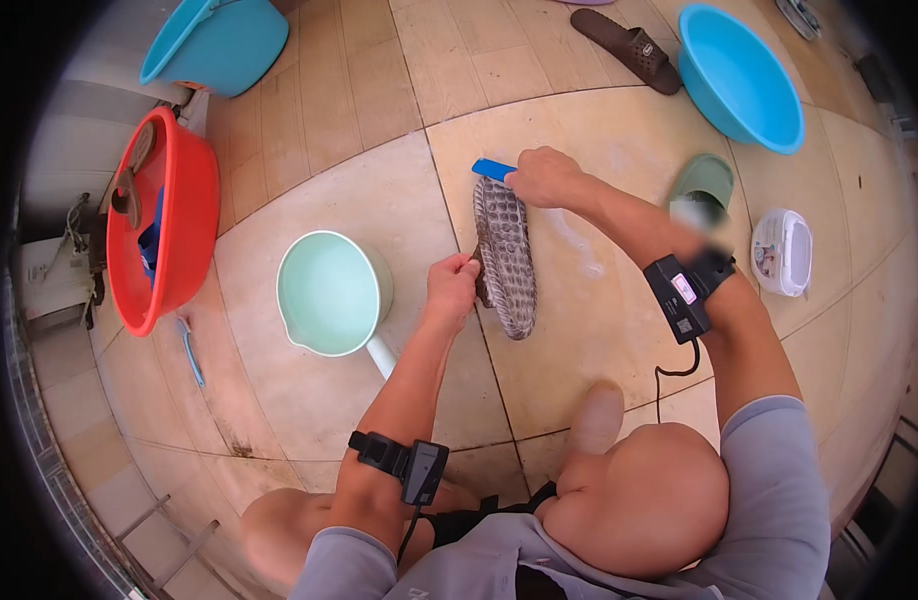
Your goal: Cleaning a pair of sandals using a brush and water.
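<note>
L hand (452, 287): fingers clamped on side of grey-brn slipper (507, 260), sole up, nr L edge of cream floor tile (599, 335) | R hand (547, 178): fingers round flat blue tool (492, 169) @ slipper's far end, underside hidden from me

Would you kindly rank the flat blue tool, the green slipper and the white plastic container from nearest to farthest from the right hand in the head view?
1. Flat blue tool: held in the right hand.
2. Green slipper: on the floor, to the hand's right.
3. White plastic container: on the floor, farther right.
</note>
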Motion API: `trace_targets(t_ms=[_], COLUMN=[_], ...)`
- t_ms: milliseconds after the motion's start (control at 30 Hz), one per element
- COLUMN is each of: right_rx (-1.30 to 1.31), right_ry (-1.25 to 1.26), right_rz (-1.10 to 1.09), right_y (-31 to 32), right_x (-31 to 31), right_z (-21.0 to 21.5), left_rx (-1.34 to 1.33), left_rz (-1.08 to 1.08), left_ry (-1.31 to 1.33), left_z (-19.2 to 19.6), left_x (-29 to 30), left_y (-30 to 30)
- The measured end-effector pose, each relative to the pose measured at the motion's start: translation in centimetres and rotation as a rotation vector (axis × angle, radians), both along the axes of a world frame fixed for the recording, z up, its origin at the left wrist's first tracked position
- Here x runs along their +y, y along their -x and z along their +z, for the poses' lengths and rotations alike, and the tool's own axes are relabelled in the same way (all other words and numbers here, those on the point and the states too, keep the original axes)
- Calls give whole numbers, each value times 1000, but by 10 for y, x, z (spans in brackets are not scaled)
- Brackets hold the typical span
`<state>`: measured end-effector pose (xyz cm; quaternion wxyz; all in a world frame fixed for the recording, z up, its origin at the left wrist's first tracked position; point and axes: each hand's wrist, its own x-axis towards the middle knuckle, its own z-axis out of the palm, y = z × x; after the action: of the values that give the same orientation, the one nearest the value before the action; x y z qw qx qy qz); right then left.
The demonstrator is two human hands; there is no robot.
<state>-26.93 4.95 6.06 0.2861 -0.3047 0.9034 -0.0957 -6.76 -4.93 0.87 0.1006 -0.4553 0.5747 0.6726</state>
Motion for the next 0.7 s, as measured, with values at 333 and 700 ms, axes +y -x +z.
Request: trace_targets(t_ms=[333, 700], right_rx=[51, -60], right_ry=[-41, 99], right_rz=[263, 266], right_y=[-7, -58], right_x=[28, 53], right_z=[42, 13], left_rx=[72, 115], left_rz=[-303, -33], left_ry=[551, 116], left_z=[10, -2], left_x=[6, -10], left_y=[5, 0])
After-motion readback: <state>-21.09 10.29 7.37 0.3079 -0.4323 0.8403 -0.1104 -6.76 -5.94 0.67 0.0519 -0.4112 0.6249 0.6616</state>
